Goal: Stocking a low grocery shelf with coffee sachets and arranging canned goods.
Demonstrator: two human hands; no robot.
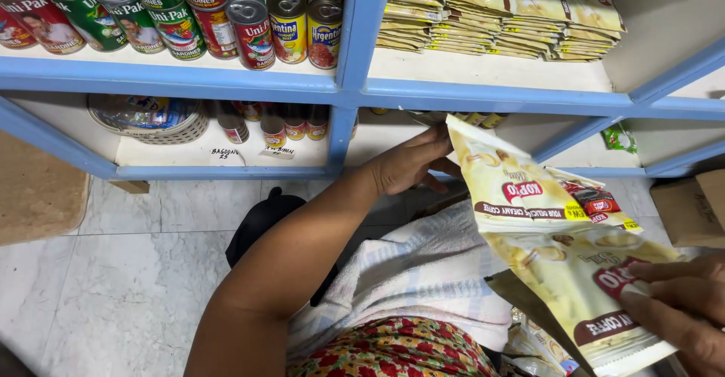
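Coffee sachets going by a blue shelf

Right hand (676, 309) grips a strip of yellow coffee sachets (555, 241); left hand (411, 162) pinches the strip's top end at the lower shelf (226, 172).

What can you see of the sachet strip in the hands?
The sachet strip is a chain of flat, glossy pale-yellow packets with red and brown printed bands, apparently plastic film. It runs diagonally from the lower shelf opening down to the lower right. The left hand touches its top end at the shelf; the right hand pinches its bottom packet. More sachets show behind it.
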